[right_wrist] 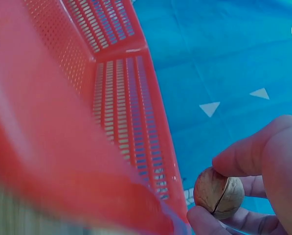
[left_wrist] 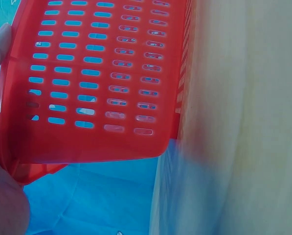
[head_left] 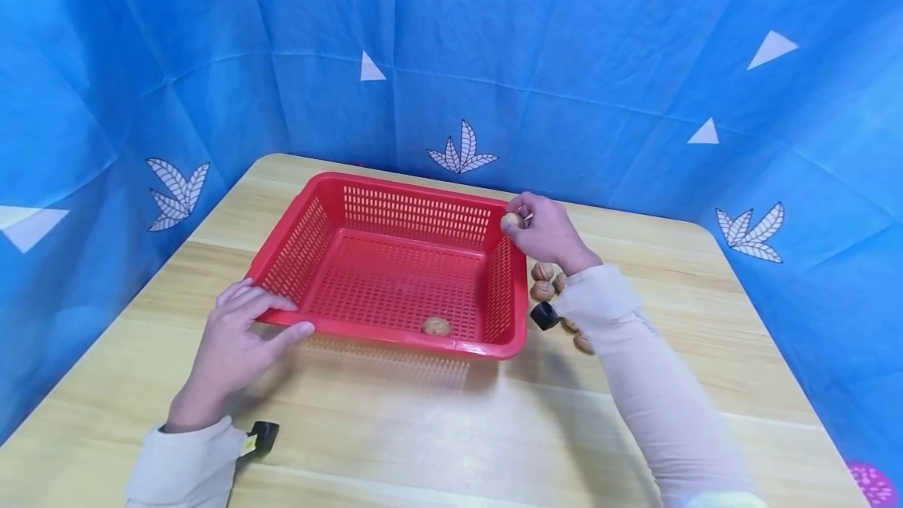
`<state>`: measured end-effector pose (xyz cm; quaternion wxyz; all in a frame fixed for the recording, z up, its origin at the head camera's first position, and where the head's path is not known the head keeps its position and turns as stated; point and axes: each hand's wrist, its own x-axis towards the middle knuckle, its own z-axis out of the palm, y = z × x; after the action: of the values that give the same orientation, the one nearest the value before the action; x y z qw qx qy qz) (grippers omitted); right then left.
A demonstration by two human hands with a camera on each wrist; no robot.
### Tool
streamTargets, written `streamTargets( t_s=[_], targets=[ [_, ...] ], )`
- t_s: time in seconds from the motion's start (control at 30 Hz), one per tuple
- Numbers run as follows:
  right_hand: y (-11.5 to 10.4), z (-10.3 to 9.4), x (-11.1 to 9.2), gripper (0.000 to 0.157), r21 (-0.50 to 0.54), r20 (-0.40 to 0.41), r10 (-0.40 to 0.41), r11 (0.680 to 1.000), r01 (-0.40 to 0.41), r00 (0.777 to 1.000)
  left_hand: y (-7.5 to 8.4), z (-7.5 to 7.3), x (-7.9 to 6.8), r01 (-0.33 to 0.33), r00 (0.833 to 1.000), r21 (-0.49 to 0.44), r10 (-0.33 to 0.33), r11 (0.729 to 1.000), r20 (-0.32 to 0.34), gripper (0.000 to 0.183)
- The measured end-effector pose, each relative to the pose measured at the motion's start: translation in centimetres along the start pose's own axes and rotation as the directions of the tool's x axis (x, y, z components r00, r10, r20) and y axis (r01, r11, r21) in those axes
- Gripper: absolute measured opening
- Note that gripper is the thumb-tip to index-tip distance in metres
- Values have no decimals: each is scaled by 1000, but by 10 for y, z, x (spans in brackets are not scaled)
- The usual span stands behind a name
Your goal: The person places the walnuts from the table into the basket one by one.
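Observation:
A red plastic basket (head_left: 395,342) with slotted walls stands on the table. My left hand (head_left: 236,335) grips its rim at the near left corner, and the left wrist view catches the fingers at the edge of the slotted wall (left_wrist: 87,142). Over the basket's far right side, my right hand (head_left: 550,230) pinches a walnut (right_wrist: 219,193) between thumb and fingers; a dark seam runs down its shell. Inside the basket, one walnut (head_left: 436,326) lies by the near wall. Several more walnuts (head_left: 542,290) lie on the table right of the basket, partly hidden behind the right forearm.
Wooden table (head_left: 395,429) with rounded far corners. Blue cloth (head_left: 600,38) with white triangles and leaf prints hangs behind it and at both sides. A pink dotted object (head_left: 873,484) shows at the lower right edge.

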<state>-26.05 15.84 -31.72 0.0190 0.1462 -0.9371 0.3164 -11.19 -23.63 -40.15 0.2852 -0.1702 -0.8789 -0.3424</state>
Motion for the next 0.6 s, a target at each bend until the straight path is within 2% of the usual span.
streamTargets(
  t_s=[0.13, 0.4, 0.6],
  targets=[
    [-5, 6, 3, 26, 20, 3, -12, 1000, 12, 1000, 0, 0, 0, 6, 1000, 0, -6, 1000, 3, 34],
    [-16, 19, 9, 26, 48, 62, 3, 999, -6, 998, 1, 0, 0, 22, 1000, -5, -22, 1000, 6, 34],
    [-25, 24, 10, 28, 82, 66, 3, 997, -9, 998, 2, 0, 0, 16, 1000, -4, -16, 1000, 0, 33]
  ],
)
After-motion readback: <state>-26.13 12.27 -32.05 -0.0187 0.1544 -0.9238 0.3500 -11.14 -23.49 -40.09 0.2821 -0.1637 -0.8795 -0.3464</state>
